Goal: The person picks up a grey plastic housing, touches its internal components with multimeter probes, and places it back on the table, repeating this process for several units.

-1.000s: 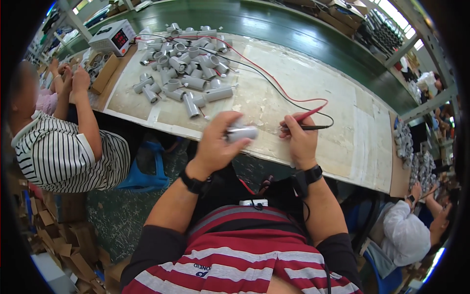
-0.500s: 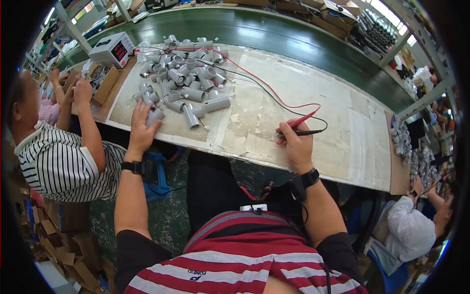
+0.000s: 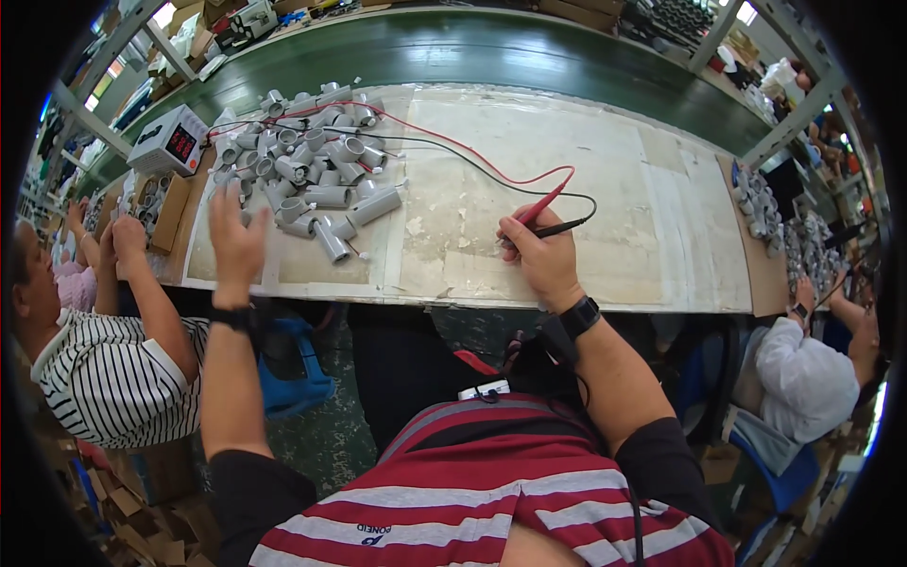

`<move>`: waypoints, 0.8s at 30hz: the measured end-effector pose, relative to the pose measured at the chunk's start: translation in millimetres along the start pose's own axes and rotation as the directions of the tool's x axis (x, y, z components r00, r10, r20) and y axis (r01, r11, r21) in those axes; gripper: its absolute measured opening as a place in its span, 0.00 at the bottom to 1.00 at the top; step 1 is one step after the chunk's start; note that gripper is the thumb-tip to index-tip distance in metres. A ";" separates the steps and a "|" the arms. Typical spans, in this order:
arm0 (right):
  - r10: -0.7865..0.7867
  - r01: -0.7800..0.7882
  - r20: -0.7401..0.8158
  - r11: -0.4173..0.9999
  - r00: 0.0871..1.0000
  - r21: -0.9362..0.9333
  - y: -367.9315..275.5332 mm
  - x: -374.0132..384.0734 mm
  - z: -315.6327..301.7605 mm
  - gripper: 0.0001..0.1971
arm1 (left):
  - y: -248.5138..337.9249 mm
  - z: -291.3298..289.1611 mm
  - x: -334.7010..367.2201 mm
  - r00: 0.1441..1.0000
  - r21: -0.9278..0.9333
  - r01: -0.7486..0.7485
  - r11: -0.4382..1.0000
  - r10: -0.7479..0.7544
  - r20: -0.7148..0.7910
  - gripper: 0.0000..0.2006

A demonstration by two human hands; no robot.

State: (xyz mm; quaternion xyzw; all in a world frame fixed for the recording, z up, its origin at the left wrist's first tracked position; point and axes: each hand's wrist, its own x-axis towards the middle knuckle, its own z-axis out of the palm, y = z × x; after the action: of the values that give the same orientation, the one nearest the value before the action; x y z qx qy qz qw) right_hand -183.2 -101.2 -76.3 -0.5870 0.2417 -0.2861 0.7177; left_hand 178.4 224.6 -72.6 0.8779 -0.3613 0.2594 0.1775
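My right hand (image 3: 546, 257) is closed around a red test probe (image 3: 543, 206) and a black test probe (image 3: 564, 227), held together like pens above the middle of the worktable (image 3: 453, 213). Their tips are hidden at the fingers. Smeared by motion, my left hand (image 3: 236, 244) is raised at the near left edge of the pile of grey plastic tube fittings (image 3: 326, 196). Its fingers are stretched out with the thumb apart, and I see nothing held in it. Short wires with white plugs stick out of some fittings.
A white meter box (image 3: 170, 140) with a red display stands at the far left; red and black leads (image 3: 453, 144) cross the table from there. A green conveyor belt (image 3: 453, 57) runs behind. A person in stripes (image 3: 118, 378) sits left, another in white (image 3: 808, 378) right.
My left hand has come off the fittings at the pile's near edge and shifted left. My right hand still grips both probes. The whole view has swung, so the table sits further left.
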 end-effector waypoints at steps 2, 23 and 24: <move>0.010 -0.011 -0.056 1.000 0.998 -0.025 5.5 -2.5 -17.9 0.06 | 113.1 -5.8 -20.9 0.984 -0.039 -0.144 0.989 0.148 0.103 0.40; -0.271 0.273 0.038 0.939 0.962 -0.210 12.8 -4.3 -15.4 0.08 | 190.1 -57.8 -3.3 0.942 -0.269 -0.300 0.915 0.329 0.069 0.37; -0.272 0.273 0.034 0.941 0.962 -0.201 12.3 -4.0 -13.9 0.08 | 209.3 -85.8 0.5 0.926 -0.393 -0.360 0.846 0.376 -0.039 0.36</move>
State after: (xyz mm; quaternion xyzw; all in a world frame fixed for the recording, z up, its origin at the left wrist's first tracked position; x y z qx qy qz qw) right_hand -193.9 -106.4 -91.0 -0.6860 0.1840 -0.3548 0.6080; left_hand -1.5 125.7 22.5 0.7434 -0.5708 0.1934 0.2900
